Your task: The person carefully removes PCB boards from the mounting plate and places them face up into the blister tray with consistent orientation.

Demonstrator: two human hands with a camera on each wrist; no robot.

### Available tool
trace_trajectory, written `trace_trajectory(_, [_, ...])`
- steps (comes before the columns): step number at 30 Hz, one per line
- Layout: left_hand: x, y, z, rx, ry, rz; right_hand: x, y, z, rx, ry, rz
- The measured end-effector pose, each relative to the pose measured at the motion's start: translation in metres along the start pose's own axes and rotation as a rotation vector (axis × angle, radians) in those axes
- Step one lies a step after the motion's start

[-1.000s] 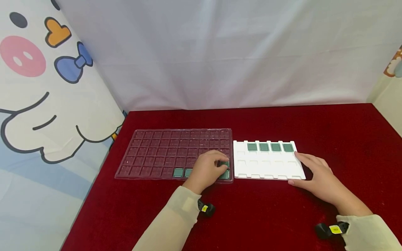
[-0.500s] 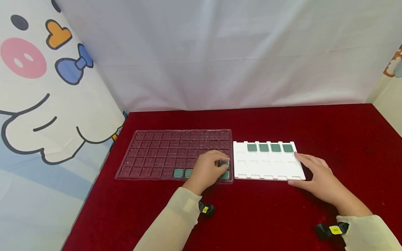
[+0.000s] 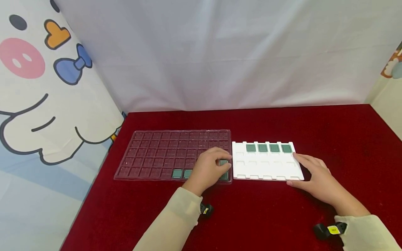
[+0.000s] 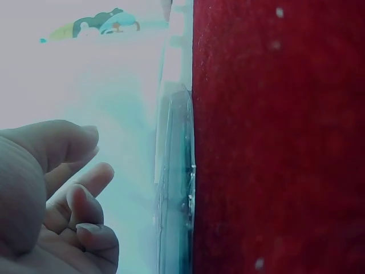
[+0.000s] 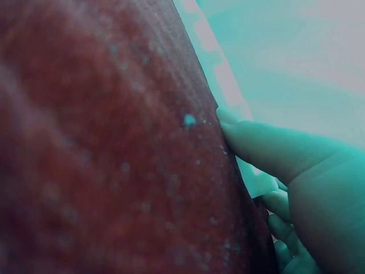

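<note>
A clear plastic compartment tray lies left of centre in the head view. Green square chips sit in its near row, and another green chip shows just beyond that row at the right end. Over this end hovers my left hand, thumb and index fingertips apart at the tray's right edge; nothing shows between them in the left wrist view. It hides part of the near row. Beside the tray lies a white slotted tray with several green chips along its far row. My right hand holds its right end, thumb along the near edge.
A red cloth covers the table. Behind it hangs a white curtain, and a cartoon-printed sheet hangs on the left. Black wrist cameras are strapped at both sleeves.
My left hand has shifted slightly to the right, its fingertips now at the clear tray's right edge. My right hand keeps its hold on the white tray.
</note>
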State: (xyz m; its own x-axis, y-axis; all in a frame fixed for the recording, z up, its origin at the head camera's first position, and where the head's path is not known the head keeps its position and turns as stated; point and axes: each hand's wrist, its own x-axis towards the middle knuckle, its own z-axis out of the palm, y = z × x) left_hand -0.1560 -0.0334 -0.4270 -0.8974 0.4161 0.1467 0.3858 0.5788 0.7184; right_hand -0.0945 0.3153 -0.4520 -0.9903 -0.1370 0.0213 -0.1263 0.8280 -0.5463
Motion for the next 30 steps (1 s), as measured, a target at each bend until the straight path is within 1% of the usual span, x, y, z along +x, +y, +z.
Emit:
trace_trajectory(5, [0.003, 0.003, 0.001, -0.005, 0.008, 0.026, 0.0, 0.0, 0.0, -0.001, 0.008, -0.004])
trace_trajectory(9, [0.007, 0.006, 0.003, -0.013, 0.012, 0.034, -0.001, 0.001, 0.0, -0.002, 0.007, -0.006])
trace_trajectory(17, [0.018, 0.017, 0.006, -0.01, 0.02, 0.053, -0.001, 0.0, 0.0, -0.002, 0.006, -0.005])
trace_trajectory(30, [0.036, 0.035, 0.017, -0.054, -0.002, 0.054, -0.001, 0.002, 0.0, -0.004, 0.005, -0.008])
